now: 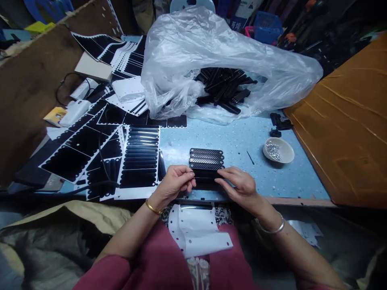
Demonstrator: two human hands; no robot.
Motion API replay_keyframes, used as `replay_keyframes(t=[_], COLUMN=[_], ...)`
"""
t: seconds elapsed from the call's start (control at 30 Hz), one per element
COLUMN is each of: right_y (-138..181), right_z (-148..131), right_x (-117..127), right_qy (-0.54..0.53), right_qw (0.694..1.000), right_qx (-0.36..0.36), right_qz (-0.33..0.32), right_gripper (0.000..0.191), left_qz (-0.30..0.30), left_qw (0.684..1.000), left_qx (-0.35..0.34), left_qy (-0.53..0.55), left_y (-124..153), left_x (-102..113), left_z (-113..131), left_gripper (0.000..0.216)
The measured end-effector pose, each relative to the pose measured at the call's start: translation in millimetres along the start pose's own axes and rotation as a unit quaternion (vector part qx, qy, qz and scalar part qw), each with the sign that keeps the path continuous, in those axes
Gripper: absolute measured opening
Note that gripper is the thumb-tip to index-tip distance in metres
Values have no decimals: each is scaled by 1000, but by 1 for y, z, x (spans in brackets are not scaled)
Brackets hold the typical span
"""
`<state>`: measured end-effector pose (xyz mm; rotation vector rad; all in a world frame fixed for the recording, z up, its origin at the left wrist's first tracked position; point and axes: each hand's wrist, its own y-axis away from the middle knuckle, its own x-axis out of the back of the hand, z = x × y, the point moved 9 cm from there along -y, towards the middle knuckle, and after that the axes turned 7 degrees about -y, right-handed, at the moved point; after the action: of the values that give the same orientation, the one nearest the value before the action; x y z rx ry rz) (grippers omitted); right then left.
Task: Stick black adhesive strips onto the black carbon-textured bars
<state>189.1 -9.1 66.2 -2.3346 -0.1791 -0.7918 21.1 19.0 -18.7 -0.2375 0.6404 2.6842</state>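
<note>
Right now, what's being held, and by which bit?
A black strip, its left end pinched by the left hand. The right hand is at the other end, grip unclear.

cool light on blue tabletop [238, 135], glare on plastic bag [193, 40], dim stretched edges

At one o'clock I made out, apparently, 丙 [234, 25] on a white-and-blue bag [243, 16] below a dark emblem [250, 6]; the next character was too blurred.
</note>
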Motion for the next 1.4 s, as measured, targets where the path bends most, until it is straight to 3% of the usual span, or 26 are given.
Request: replay_keyframes(t=[0.17,0.37,0.47,0.6,0.8,0.97,1.4], right_y=[-7,6,13,16,15,13,8], right_z=[10,47,64,77,78,69,66], right_x=[1,17,20,10,-7,-12,-20], right_qy=[-36,-51,-66,-77,-71,-63,-15], right_qw=[998,986,982,982,985,986,990], right_qx=[-44,-158,-172,-170,-157,-150,-141], right_qz=[6,27,34,19,-3,-18,-21], right_gripper=[13,11,11,8,9,10,10], left_qz=[46,179,187,220,193,189,172], left_qw=[995,958,937,902,882,886,892], left_qx=[-31,-108,-142,-178,-197,-182,-207], left_qy=[-77,-197,-260,-327,-383,-382,-363], left_y=[-6,-1,-5,-13,-17,-11,-12], left_x=[14,50,52,49,37,35,34], left_z=[5,8,3,-1,1,2,-1], left_gripper=[27,18,9,17,22,12,19])
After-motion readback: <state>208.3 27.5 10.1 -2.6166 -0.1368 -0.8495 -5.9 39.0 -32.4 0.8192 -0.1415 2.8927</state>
